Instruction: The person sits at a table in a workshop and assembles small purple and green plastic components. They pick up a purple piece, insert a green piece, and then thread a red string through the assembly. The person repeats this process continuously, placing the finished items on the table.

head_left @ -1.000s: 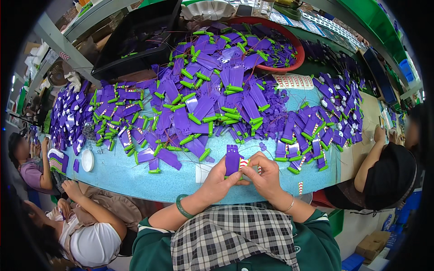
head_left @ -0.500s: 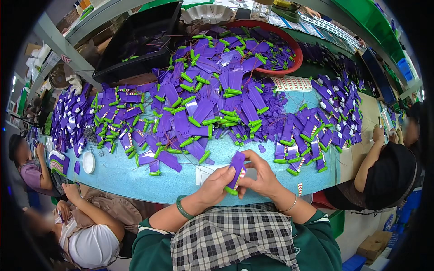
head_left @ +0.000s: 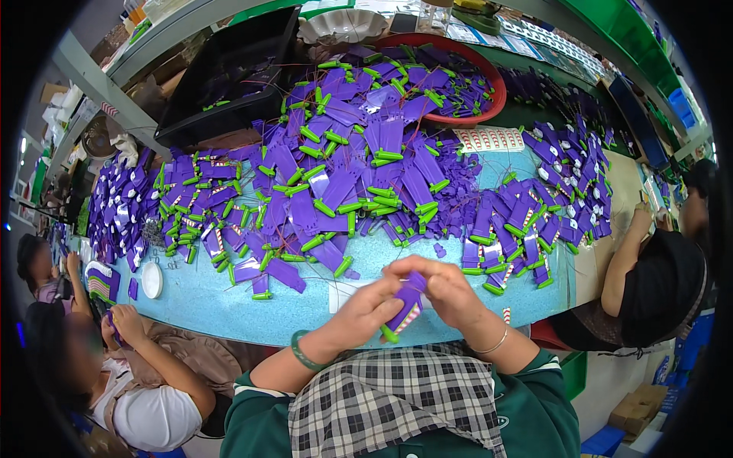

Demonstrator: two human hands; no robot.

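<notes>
Close to the table's front edge, both my hands hold one flat purple plastic piece (head_left: 406, 299) with a green tip at its near end. A red-and-white striped sticker (head_left: 409, 317) lies along its side. My left hand (head_left: 365, 309) grips the piece from the left, thumb on its face. My right hand (head_left: 452, 296) closes round its upper right end, with the index finger bent over the top; the fingertips are partly hidden. Just beyond lies a large heap of similar purple pieces (head_left: 336, 164) with green ends.
A red basin (head_left: 498, 95) of purple parts and a black bin (head_left: 172, 130) stand at the back. A sticker sheet (head_left: 490, 140) lies before the basin. The left side has a white dish (head_left: 151, 281). Co-workers sit at left (head_left: 156, 404) and right (head_left: 649, 282).
The piece has tilted in my hands, showing more of its striped sticker. My right fingers have moved from the sticker to the piece's upper end.
</notes>
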